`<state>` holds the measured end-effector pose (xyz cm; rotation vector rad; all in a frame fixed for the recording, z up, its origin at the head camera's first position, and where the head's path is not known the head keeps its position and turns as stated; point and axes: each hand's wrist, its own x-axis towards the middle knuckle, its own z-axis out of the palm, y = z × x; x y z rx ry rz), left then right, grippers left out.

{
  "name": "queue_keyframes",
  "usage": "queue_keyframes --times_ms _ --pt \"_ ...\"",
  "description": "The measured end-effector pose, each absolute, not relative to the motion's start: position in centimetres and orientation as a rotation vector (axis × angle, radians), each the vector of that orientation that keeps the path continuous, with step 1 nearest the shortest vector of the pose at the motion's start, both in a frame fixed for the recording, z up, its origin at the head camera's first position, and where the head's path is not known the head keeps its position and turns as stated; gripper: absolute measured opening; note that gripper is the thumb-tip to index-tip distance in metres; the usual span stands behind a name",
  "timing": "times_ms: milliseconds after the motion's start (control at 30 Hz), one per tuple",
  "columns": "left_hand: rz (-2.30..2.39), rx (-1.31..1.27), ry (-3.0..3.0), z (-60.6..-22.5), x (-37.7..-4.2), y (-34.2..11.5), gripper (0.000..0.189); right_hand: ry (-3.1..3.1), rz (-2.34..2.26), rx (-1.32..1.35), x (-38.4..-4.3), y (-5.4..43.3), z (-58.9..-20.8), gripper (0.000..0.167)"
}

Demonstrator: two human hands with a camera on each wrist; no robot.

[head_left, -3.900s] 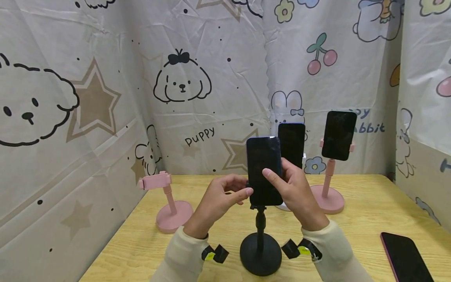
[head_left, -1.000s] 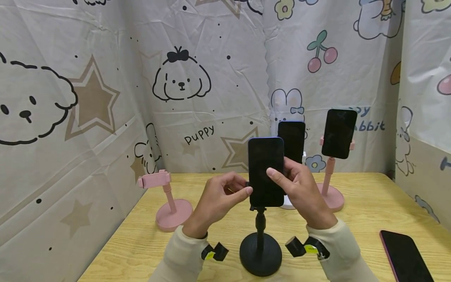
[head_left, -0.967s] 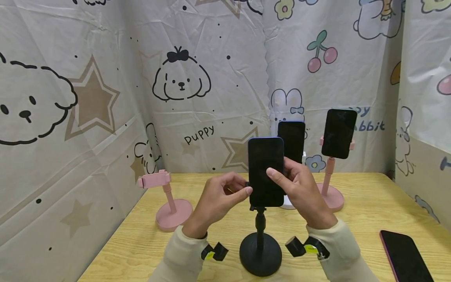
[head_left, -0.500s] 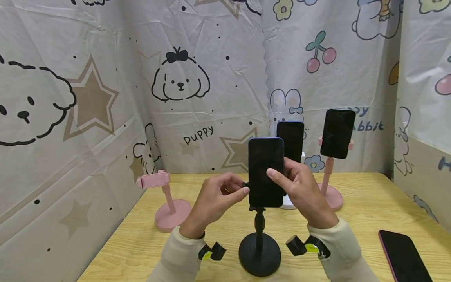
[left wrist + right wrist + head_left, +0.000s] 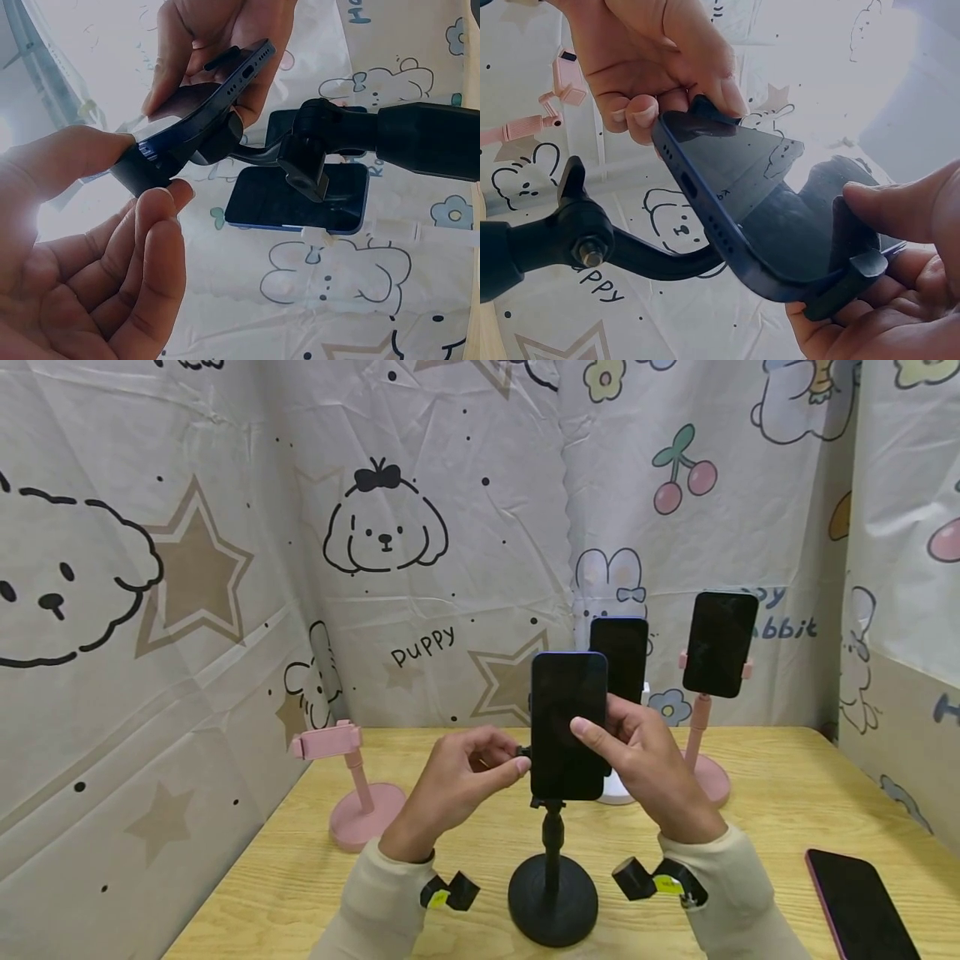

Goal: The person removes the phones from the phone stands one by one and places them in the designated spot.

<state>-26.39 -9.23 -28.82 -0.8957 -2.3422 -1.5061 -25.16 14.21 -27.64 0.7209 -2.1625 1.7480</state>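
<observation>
A dark blue smartphone (image 5: 566,685) stands upright at the head of a black phone stand (image 5: 553,902). My right hand (image 5: 648,768) grips the phone's right side, thumb on the screen and fingers behind. In the right wrist view, that thumb lies close beside the black clamp end (image 5: 851,281) at this edge. On the other side, my left hand (image 5: 457,785) pinches the opposite clamp end (image 5: 142,169) between thumb and fingertips. That clamp end sticks out a little from the phone's left edge. The phone hides most of the holder's back.
A pink phone stand (image 5: 367,814) without a phone is at left. Behind the black stand, another phone (image 5: 628,652) sits on a white stand (image 5: 617,789). A pink stand (image 5: 699,727) at right holds a phone (image 5: 722,643). One pink-edged phone (image 5: 862,902) lies at front right.
The phone and my right hand have shifted slightly right. My left fingers have drawn a little left from the phone's edge, and more of the black clamp end shows between them.
</observation>
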Motion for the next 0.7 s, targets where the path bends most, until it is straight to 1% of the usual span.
queue_keyframes --times_ms 700 --pt "-1.542 -0.920 -2.376 -28.82 -26.60 -9.45 0.017 -2.168 1.796 0.750 -25.33 14.69 -27.67 0.035"
